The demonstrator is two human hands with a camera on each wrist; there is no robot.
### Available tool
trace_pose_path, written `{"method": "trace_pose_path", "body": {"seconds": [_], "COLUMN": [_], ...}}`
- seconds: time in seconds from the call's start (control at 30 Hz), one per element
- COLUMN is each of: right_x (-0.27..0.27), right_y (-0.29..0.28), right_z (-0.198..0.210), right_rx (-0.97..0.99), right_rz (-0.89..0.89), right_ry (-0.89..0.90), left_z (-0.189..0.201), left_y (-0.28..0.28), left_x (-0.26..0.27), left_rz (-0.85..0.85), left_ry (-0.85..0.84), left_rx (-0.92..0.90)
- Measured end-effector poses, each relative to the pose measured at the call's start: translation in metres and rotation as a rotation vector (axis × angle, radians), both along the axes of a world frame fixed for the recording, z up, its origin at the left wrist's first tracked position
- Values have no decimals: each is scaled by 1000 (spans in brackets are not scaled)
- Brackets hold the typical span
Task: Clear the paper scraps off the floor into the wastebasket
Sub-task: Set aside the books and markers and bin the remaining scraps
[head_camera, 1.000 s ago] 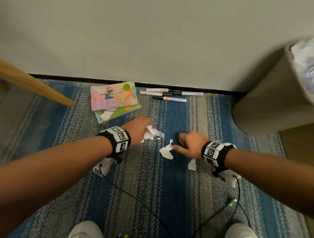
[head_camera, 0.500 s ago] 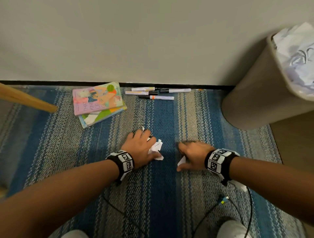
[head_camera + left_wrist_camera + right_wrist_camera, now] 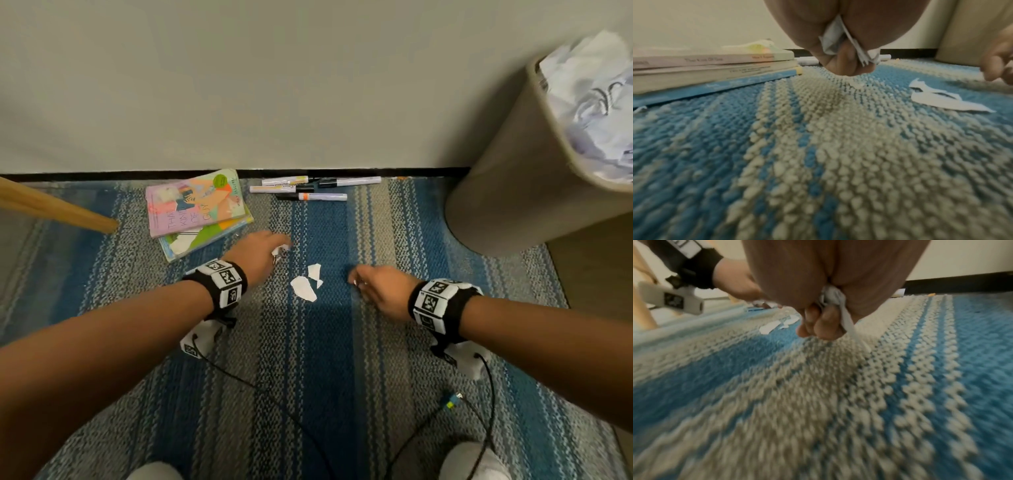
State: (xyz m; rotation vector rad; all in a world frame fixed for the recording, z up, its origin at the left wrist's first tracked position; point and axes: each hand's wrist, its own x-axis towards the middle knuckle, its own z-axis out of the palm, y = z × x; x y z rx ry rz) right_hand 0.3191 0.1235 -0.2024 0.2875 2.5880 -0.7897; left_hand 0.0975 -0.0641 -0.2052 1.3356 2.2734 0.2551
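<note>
White paper scraps (image 3: 306, 286) lie on the blue and beige striped rug (image 3: 329, 359), between the two hands. The left hand (image 3: 257, 255) clenches a wad of scraps (image 3: 835, 41) in its grip, low over the rug near the books (image 3: 197, 207). The right hand (image 3: 382, 289) also grasps crumpled scraps (image 3: 833, 296), one strip hanging down. The wastebasket (image 3: 507, 178) stands at the right by the wall, filled with crumpled paper. Four markers (image 3: 313, 188) lie along the baseboard.
</note>
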Motion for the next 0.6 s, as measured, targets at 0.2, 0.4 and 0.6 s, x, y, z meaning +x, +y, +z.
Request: {"method": "trace_pose_path", "body": {"seconds": [0.2,0.4,0.6], "right_x": [-50,-79,-79], "right_y": [-18,-35,-31], "right_z": [8,-1,-10], "right_rx": [74,136,119], "right_rz": [-17,33,99], "right_ry": [115,-18,9], "left_z": [1,-10,-11], "left_y": [1,5,-16], "left_x": [28,48,21], "left_rz": [-85,-90,-29], "left_ry": [40,32,-9], "left_rx": [-62,-222,-48]}}
